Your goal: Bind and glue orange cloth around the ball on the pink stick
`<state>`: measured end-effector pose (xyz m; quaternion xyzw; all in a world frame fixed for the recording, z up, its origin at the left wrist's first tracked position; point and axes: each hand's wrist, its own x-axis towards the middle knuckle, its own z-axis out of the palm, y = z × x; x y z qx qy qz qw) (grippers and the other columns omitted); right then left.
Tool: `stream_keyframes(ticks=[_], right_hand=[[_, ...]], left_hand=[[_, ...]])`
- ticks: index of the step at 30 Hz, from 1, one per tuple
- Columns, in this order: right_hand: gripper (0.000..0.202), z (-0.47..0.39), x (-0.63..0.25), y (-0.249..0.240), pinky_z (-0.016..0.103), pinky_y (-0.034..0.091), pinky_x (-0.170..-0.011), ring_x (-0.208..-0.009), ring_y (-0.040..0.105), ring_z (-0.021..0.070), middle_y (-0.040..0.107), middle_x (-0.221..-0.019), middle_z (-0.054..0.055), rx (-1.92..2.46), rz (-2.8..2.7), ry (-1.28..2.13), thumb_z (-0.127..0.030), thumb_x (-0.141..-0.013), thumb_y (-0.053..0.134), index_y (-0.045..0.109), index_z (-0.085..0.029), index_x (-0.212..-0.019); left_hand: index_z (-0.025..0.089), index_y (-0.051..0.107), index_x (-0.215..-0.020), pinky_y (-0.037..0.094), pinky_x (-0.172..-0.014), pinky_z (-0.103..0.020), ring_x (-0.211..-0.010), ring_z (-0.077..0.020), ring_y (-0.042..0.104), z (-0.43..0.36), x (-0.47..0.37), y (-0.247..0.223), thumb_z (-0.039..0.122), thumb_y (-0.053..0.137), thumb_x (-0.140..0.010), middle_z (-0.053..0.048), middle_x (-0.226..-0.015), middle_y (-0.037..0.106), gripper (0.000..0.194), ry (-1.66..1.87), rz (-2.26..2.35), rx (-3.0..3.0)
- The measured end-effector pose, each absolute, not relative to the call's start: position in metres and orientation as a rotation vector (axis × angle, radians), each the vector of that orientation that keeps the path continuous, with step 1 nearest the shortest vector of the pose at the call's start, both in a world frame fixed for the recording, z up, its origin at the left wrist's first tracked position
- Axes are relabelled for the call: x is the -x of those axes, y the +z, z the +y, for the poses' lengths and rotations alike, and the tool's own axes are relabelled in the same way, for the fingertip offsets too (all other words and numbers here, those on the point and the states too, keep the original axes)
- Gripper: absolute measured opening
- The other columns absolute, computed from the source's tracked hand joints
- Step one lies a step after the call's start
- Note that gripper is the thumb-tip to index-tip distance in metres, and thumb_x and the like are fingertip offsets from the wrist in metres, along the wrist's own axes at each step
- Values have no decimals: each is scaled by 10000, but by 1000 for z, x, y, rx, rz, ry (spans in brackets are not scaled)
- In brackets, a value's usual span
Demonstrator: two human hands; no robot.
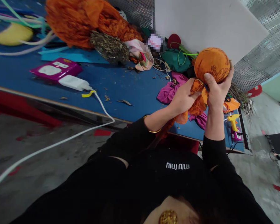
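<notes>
A round ball wrapped in orange patterned cloth (pixel 211 63) is held up over the right part of the blue table. My right hand (pixel 218 85) grips it from below and the right, thumb pressed on its front. Just left of it, my left hand (pixel 183 98) is closed around the gathered loose cloth (pixel 198 105) under the ball. The cloth's tail hangs down toward the table's front edge. What fills the ball is hidden by the wrap. Beneath and behind my left hand lies a magenta cloth (pixel 165 93).
The blue table (pixel 135 99) bears a large orange cloth heap (pixel 77 21), a bundle of dry plant bits (pixel 109 46), a purple-and-white power strip (pixel 58 70) with a white cord, a green cloth bundle (pixel 177 60) and a yellow glue gun (pixel 234 121). A white board (pixel 200 25) stands behind.
</notes>
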<state>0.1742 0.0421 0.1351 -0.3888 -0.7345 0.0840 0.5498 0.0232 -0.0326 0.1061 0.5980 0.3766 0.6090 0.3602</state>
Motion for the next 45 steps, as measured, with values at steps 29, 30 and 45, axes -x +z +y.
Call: stream_keyframes(ticks=[29, 30, 45], right_hand=[[780, 42, -180, 124, 604, 464, -1201, -1456, 519, 308, 524, -1378, 86, 768, -1526, 228, -732, -798, 714, 517, -260, -1388], [791, 40, -183, 128, 592, 473, -1196, -1440, 534, 303, 538, -1368, 86, 757, -1544, 232, -757, -788, 707, 527, -262, -1377], [501, 28, -154, 164, 437, 571, -971, -922, 687, 204, 701, -910, 38, 779, -1313, 179, -668, -1011, 429, 702, -257, -925]], left_hand=[[193, 599, -1194, 577, -980, -421, -1056, -278, 726, -53, -27, 115, 198, 696, -869, -92, -1115, 748, 340, 1370, 1132, -1521], [184, 613, -1171, 580, -978, -405, -1052, -263, 725, -49, -23, 115, 237, 691, -884, -85, -1102, 749, 302, 1348, 981, -1470], [218, 543, -1080, 552, -855, -380, -955, -274, 718, -61, -47, 104, 271, 547, -999, -100, -988, 715, 96, 1373, 1393, -1811]])
